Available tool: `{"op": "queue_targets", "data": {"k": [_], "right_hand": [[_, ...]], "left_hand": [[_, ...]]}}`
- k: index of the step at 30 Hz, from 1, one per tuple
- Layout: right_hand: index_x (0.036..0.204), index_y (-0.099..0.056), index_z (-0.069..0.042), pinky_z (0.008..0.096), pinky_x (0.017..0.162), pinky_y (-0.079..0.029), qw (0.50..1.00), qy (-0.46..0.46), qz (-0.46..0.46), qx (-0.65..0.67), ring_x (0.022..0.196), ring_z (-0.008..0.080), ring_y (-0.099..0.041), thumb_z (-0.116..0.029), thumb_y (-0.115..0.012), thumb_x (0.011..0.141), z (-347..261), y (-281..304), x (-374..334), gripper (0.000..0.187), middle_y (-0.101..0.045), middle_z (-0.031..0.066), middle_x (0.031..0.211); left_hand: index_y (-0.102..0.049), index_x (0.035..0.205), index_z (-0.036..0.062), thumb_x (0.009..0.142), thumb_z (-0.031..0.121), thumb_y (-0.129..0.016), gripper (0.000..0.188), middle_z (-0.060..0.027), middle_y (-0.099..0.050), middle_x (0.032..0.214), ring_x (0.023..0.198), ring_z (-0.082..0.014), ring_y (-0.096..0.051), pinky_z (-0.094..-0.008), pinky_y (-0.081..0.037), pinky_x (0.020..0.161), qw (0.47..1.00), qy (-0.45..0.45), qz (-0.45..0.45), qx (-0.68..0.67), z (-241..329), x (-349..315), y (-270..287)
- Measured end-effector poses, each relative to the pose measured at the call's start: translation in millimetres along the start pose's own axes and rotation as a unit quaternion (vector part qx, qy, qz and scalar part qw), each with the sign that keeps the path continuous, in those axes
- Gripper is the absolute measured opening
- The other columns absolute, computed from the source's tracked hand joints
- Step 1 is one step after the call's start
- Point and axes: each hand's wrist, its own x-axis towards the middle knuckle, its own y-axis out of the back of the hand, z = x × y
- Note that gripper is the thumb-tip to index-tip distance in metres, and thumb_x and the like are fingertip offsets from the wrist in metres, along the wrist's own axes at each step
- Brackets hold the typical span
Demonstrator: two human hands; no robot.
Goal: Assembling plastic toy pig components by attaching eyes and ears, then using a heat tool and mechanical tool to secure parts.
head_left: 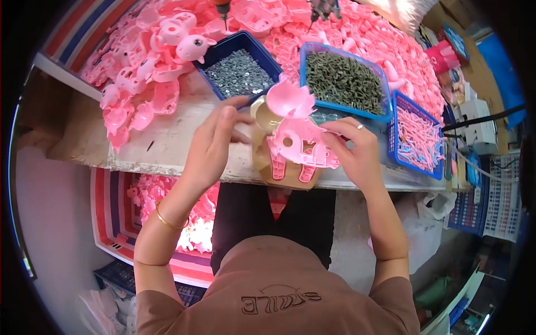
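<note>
My right hand (353,146) pinches the right edge of a pink plastic toy shell half (291,152), open side up, with hollow legs toward me. The shell half is over a tan holding block (260,159) at the table's front edge. A rounded pink shell piece (289,100) is at its far end; I cannot tell whether the two are joined. My left hand (216,137) is held just left of the block, fingers apart and nothing in them. The blue bin of small metal screws (237,72) lies beyond my left fingers.
A blue tub of dark green small parts (346,78) and a blue basket of pink and blue strips (417,137) stand to the right. Pink shells (167,33) heap across the back. A power screwdriver (223,10) hangs overhead. A striped bag of pink parts (117,204) sits below left.
</note>
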Motion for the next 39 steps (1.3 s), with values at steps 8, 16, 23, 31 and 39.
{"op": "queue_targets", "data": {"k": [8, 16, 23, 31, 39], "right_hand": [[0.104, -0.07, -0.004, 0.0371, 0.084, -0.049, 0.991, 0.085, -0.017, -0.099, 0.098, 0.0276, -0.06, -0.015, -0.075, 0.08, 17, -13, -2, 0.027, -0.064, 0.0084, 0.103], [0.126, -0.06, -0.006, 0.0407, 0.095, -0.046, 0.98, 0.112, -0.142, -0.08, 0.112, 0.0324, -0.055, -0.017, -0.079, 0.074, 26, 7, -20, 0.056, -0.059, 0.0129, 0.122], [0.123, -0.061, -0.007, 0.0406, 0.094, -0.047, 0.978, 0.099, -0.149, -0.109, 0.108, 0.0321, -0.056, -0.015, -0.079, 0.071, 20, 6, -20, 0.056, -0.06, 0.0105, 0.12], [0.117, -0.062, -0.006, 0.0392, 0.087, -0.05, 0.971, 0.141, -0.11, -0.159, 0.101, 0.0306, -0.058, -0.015, -0.078, 0.07, 15, 0, -24, 0.05, -0.063, 0.0095, 0.111], [0.116, -0.061, -0.005, 0.0382, 0.085, -0.051, 0.969, 0.133, -0.119, -0.172, 0.098, 0.0288, -0.058, -0.015, -0.077, 0.071, 14, 1, -22, 0.049, -0.063, 0.0089, 0.109]], "left_hand": [[-0.048, 0.135, 0.0029, 0.082, 0.02, -0.074, 0.061, -0.0204, -0.047, 0.14, 0.129, -0.04, -0.044, -0.0465, -0.036, 0.107, 0.908, -0.273, 0.009, 0.317, -24, -12, -25], [-0.045, 0.14, 0.0068, 0.077, 0.026, -0.076, 0.073, -0.0157, -0.037, 0.15, 0.139, -0.0389, -0.03, -0.0488, -0.03, 0.114, 0.878, -0.242, -0.067, 0.407, -41, -19, -55], [-0.045, 0.14, 0.008, 0.078, 0.025, -0.074, 0.071, -0.0151, -0.038, 0.148, 0.139, -0.0387, -0.031, -0.0518, -0.026, 0.114, 0.873, -0.232, -0.079, 0.421, -42, -15, -62], [-0.046, 0.139, 0.0087, 0.078, 0.026, -0.075, 0.069, -0.0144, -0.041, 0.147, 0.136, -0.0386, -0.034, -0.0523, -0.026, 0.115, 0.871, -0.218, -0.084, 0.432, -41, -14, -63], [-0.048, 0.139, 0.0079, 0.077, 0.031, -0.076, 0.072, -0.0134, -0.041, 0.147, 0.132, -0.0366, -0.038, -0.05, -0.03, 0.111, 0.867, -0.232, -0.07, 0.436, -40, -11, -66]]}}
